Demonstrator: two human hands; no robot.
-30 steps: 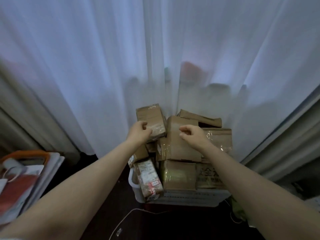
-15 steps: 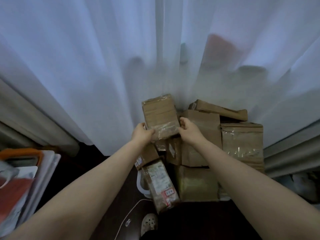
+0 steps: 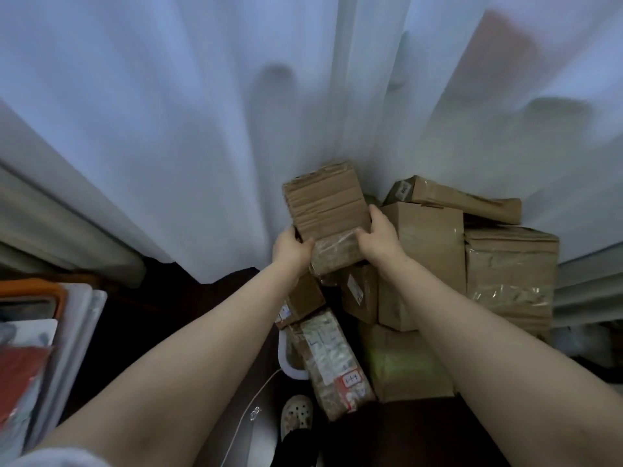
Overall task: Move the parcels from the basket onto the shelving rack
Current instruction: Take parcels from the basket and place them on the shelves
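Left hand (image 3: 291, 249) grips the near left corner of a brown cardboard parcel (image 3: 325, 203), thumb lying on its top face. Right hand (image 3: 379, 235) grips the near right edge of the same parcel, fingers curled round the side. The parcel is thus held between both hands, above the left side of the basket (image 3: 286, 360), whose white rim shows only at its near left corner. Whether the parcel's underside is free of the load beneath cannot be told.

Key relation: the parcel's long axis runs away from the person toward the white curtain (image 3: 168, 129), leaning slightly left. Both hands sit at its near end, one to each side, neither nearer than the other. The far end carries no support.

The basket holds further parcels heaped above its rim, among them a tall box (image 3: 424, 251) just right of the right hand and a labelled parcel (image 3: 333, 358) hanging over the near left corner.

The shelving rack is not in view. Judgement: the carry is at its start, and the unsupported far end may dip in the turn.
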